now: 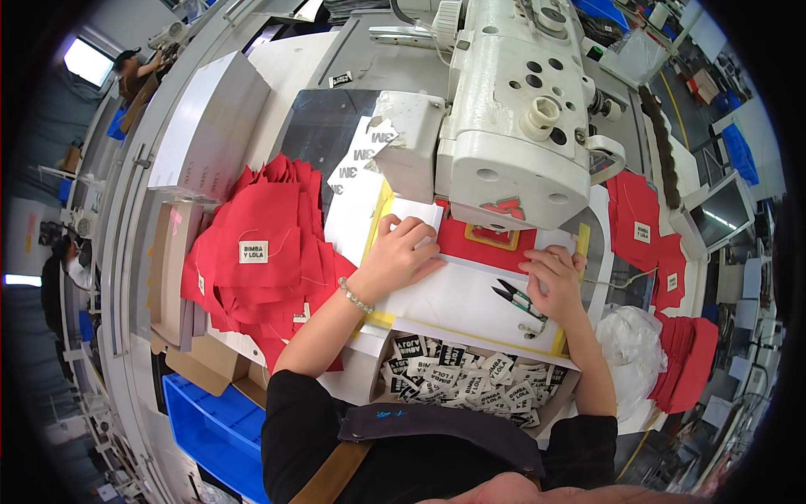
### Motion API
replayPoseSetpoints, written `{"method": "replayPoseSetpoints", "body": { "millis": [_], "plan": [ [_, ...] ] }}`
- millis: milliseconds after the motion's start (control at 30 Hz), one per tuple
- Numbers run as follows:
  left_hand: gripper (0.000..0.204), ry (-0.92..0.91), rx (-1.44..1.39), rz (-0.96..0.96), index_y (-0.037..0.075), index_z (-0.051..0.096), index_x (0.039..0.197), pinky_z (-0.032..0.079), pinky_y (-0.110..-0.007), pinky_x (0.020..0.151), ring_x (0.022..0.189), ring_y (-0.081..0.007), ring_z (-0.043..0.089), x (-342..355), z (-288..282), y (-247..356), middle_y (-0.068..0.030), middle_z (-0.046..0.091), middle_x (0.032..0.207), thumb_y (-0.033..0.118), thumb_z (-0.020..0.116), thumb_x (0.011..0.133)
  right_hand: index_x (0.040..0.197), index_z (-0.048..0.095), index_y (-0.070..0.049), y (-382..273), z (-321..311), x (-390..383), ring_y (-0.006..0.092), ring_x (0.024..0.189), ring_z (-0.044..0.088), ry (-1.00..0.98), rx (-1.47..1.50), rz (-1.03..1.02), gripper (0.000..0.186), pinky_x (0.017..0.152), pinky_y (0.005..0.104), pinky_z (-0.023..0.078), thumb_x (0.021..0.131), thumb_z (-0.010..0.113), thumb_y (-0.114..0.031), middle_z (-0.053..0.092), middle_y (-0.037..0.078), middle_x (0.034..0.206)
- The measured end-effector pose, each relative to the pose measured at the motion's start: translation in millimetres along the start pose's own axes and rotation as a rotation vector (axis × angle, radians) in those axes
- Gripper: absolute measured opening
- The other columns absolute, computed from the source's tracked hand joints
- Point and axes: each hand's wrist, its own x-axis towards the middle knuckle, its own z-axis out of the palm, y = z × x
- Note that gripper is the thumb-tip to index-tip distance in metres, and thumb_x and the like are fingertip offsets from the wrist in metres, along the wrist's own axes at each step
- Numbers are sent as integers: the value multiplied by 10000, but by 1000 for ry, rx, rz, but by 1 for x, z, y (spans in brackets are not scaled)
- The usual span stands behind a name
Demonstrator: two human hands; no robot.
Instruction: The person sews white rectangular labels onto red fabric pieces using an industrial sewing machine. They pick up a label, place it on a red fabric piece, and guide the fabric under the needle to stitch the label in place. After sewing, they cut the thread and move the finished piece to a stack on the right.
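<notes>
Left fingers [411,232] and right fingers [550,267] bent beside red fabric [454,240], grip unclear, lettered labels [474,380] heaped nearby

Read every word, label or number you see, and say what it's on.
I won't copy wording, only place it.
White label on left red fabric pile: legible.
Loose labels in cardboard box: many legible.
White sheet beside sewing machine: large letters, legible.
Black label beyond sheet: barely legible.
White labels on right red fabric pieces: barely legible.
White carton, purple apron: marks unreadable.

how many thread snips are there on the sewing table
1: the dark thread snips lie on the white work surface beside the right hand. Others may be hidden, for instance under the red fabric pile.
</notes>
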Motion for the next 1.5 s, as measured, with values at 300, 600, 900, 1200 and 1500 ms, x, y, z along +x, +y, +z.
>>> {"method": "replayPoseSetpoints", "body": {
  "millis": [300,600,900,1200,1500],
  "plan": [
    [165,-30,62,44,156,673,837,352,-362,810,960,-149,578,-4,1,-1,32,623,995,232,776,733,839,687,-163,2,-2,-2,164,904,587,46,-15,-16,229,794,359,278,639,657,-55,686,-60,1042],
    [183,-34,87,40,157,686,902,357,-381,862,1028,-156,574,-2,1,3,13,622,1082,219,763,748,884,673,-165,0,2,2,158,945,581,79,-121,53,243,809,358,274,662,663,-66,683,-60,1085],
    [155,-36,66,41,129,669,891,367,-399,877,1046,-170,561,-1,0,5,-2,611,1080,217,735,782,944,649,-162,-5,-5,8,167,955,569,0,-83,83,274,783,366,283,690,634,-62,670,-51,1133],
    [185,-33,54,28,131,662,912,374,-393,864,1036,-165,560,-1,1,5,-7,605,1072,208,744,765,880,654,-164,3,1,-3,191,969,568,62,-97,21,245,794,384,282,650,644,-79,657,-37,1101],
    [207,-41,27,-2,137,649,931,366,-402,867,1050,-170,557,1,-2,6,-9,600,1105,219,744,767,777,646,-159,4,0,-7,193,961,581,83,-85,-89,190,778,388,278,606,640,-77,652,-23,1040]
  ]
}}
